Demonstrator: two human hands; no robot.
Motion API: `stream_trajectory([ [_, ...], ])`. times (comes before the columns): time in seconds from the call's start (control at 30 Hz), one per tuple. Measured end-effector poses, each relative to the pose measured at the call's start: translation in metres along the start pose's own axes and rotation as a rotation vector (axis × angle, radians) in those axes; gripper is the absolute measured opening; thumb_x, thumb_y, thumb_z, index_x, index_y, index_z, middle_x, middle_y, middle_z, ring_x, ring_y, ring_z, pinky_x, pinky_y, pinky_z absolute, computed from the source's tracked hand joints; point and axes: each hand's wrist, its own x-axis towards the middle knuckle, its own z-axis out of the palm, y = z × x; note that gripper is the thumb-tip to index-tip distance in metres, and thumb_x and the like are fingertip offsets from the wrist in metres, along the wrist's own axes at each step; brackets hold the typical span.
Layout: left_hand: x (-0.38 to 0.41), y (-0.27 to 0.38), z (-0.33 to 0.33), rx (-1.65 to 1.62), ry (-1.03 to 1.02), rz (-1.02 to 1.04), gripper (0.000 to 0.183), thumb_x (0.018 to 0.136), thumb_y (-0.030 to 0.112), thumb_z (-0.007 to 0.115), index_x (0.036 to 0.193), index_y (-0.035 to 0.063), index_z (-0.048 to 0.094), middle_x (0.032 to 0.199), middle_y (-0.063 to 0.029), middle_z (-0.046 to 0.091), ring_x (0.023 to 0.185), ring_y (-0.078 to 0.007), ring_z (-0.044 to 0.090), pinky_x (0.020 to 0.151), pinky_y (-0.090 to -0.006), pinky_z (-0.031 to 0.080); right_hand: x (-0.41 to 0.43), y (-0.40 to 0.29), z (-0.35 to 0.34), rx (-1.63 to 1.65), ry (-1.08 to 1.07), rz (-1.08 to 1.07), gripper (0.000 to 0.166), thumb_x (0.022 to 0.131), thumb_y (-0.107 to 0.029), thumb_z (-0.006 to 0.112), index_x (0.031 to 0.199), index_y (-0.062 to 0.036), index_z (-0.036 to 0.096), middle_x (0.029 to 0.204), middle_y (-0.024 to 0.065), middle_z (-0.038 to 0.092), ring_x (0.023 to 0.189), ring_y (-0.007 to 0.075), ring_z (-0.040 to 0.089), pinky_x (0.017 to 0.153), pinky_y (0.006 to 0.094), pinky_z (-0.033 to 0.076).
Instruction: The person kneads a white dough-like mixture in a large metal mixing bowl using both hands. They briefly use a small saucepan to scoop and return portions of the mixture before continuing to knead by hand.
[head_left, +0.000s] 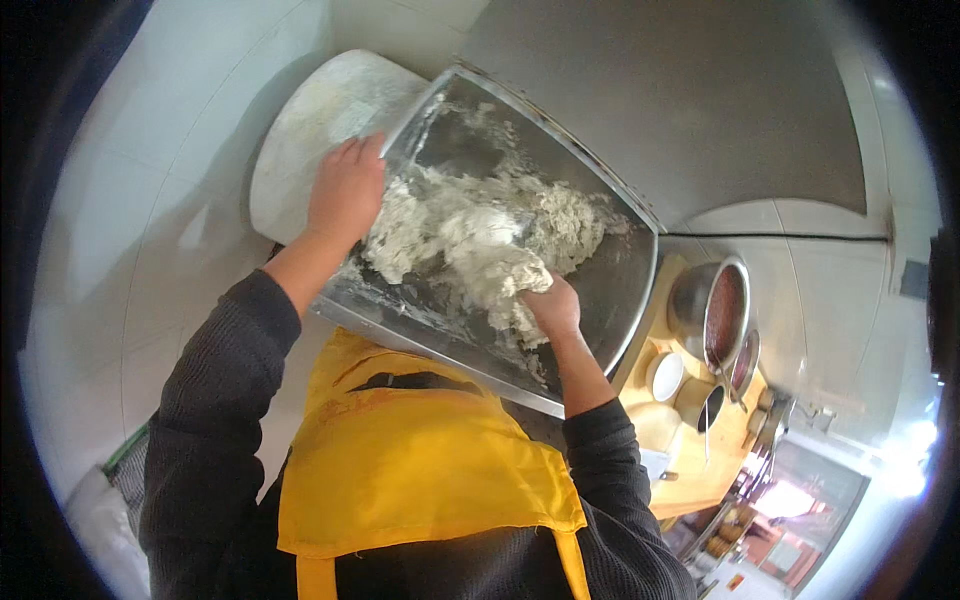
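Observation:
Before me stands a wide rectangular metal trough (630, 330) with loose, shaggy dough (480, 240) spread across its middle. Dry white flour shows on part of the dough, and residue coats the metal walls. My left hand (349, 187) rests on the trough's left rim, with its fingers over the edge. Inside the trough, at the right, my right hand (553, 306) grips a clump of the dough, and its fingertips are partly hidden by it.
A pale rounded board or lid (322, 142) lies beyond the left rim. At the right, a wooden table (697, 480) bears a steel pot (686, 304) with reddish contents, a white bowl (665, 376) and a smaller pot (694, 401). Tiled walls stand close by.

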Motion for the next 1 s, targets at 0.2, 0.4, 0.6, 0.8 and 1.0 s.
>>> stream_trajectory([
  [0.2, -0.003, -0.002, -0.002, -0.02, 0.005, 0.014, 0.036, 0.092, 0.013, 0.049, 0.126, -0.001, 0.05, 0.117, -0.022, 0.06, 0.115, -0.0377, 0.052, 0.099, -0.0465, 0.039, -0.029, 0.026, -0.002, 0.108, 0.008, -0.187, 0.075, 0.07, -0.033, 0.076, 0.134, -0.0085, 0.048, 0.131, 0.0236, 0.051, 0.12, 0.0366, 0.051, 0.099, 0.0405, 0.043],
  [0.4, -0.003, -0.005, 0.003, -0.038, 0.018, 0.017, 0.036, 0.094, 0.014, 0.047, 0.128, 0.0001, 0.049, 0.117, -0.0217, 0.059, 0.115, -0.0384, 0.051, 0.099, -0.0467, 0.039, -0.007, 0.021, -0.033, -0.251, 0.528, -0.068, 0.089, 0.066, -0.025, 0.076, 0.145, -0.0177, 0.035, 0.139, 0.0301, 0.039, 0.134, 0.0463, 0.032, 0.113, 0.0463, 0.025],
  [0.6, -0.001, -0.008, 0.005, -0.012, 0.016, 0.02, 0.035, 0.094, 0.014, 0.047, 0.127, 0.0, 0.05, 0.117, -0.0221, 0.059, 0.115, -0.0389, 0.051, 0.098, -0.0472, 0.04, 0.021, 0.03, -0.012, -0.348, 0.362, -0.128, 0.078, 0.064, -0.011, 0.062, 0.139, -0.0204, 0.043, 0.136, 0.0275, 0.045, 0.126, 0.0457, 0.042, 0.109, 0.049, 0.031],
  [0.8, -0.002, -0.008, 0.005, -0.002, 0.017, 0.01, 0.034, 0.094, 0.014, 0.049, 0.125, 0.0009, 0.051, 0.118, -0.0202, 0.06, 0.116, -0.0385, 0.052, 0.098, -0.0471, 0.04, 0.027, 0.006, -0.024, -0.2, 0.149, -0.078, 0.066, 0.064, -0.024, 0.071, 0.129, -0.0156, 0.057, 0.107, 0.0186, 0.066, 0.101, 0.0328, 0.063, 0.088, 0.0399, 0.051],
  [1.0, -0.004, -0.002, 0.004, 0.024, 0.026, 0.003, 0.035, 0.094, 0.015, 0.049, 0.126, 0.0016, 0.051, 0.119, -0.019, 0.06, 0.117, -0.0365, 0.051, 0.098, -0.0476, 0.039, -0.01, -0.036, 0.01, -0.067, -0.009, -0.084, 0.075, 0.07, -0.044, 0.073, 0.126, 0.0018, 0.055, 0.107, 0.0241, 0.066, 0.102, 0.0354, 0.063, 0.09, 0.0398, 0.049],
])
